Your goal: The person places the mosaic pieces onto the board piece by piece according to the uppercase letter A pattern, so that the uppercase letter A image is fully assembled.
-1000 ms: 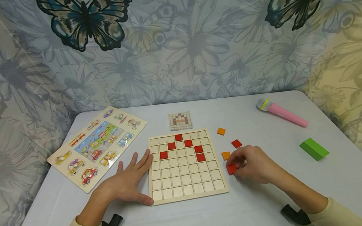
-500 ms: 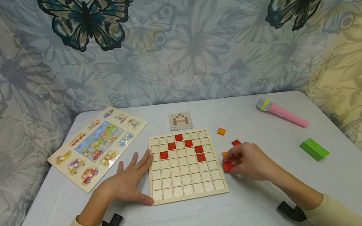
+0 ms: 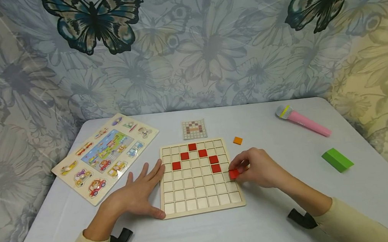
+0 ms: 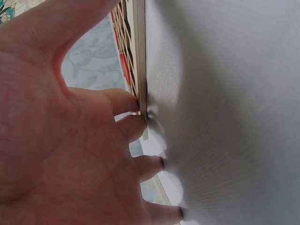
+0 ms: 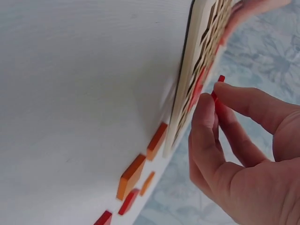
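A wooden grid board lies mid-table, with several red squares set in its upper cells. My left hand is spread flat at the board's left side, fingers and thumb touching its edge; the left wrist view shows the fingertips against that edge. With thumb and fingers my right hand pinches a red tile over the board's right edge. In the right wrist view the pinched tile is tilted, seen edge-on above the board.
Orange tiles and red ones lie right of the board, another orange tile behind them. A small pattern card sits behind the board. A picture puzzle is at left; a pink microphone and green block at right.
My right hand has carried the red tile leftward and slightly up, from the table beside the board to above its right edge. My left hand has stayed in place.
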Demonstrator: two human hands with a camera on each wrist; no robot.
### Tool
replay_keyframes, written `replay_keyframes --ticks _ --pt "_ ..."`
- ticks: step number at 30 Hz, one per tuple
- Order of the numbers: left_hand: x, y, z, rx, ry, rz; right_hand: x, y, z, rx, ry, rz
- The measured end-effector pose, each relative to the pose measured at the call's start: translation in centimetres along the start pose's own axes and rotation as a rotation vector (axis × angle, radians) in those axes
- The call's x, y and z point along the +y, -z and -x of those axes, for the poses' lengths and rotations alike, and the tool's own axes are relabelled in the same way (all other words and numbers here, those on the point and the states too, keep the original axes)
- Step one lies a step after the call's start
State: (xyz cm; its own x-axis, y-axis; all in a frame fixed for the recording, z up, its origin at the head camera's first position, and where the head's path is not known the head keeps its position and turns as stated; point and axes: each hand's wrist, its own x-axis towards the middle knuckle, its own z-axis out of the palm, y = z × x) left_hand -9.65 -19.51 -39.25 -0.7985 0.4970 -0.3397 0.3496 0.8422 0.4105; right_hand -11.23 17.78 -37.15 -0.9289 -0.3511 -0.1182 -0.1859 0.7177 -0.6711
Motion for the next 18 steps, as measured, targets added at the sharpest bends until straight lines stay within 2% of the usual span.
replay_keyframes --ticks 18 --pt "0.0 0.0 -0.1 -0.008 -0.002 0.004 -2.7 -2.3 -2.6 -0.048 -0.03 -0.134"
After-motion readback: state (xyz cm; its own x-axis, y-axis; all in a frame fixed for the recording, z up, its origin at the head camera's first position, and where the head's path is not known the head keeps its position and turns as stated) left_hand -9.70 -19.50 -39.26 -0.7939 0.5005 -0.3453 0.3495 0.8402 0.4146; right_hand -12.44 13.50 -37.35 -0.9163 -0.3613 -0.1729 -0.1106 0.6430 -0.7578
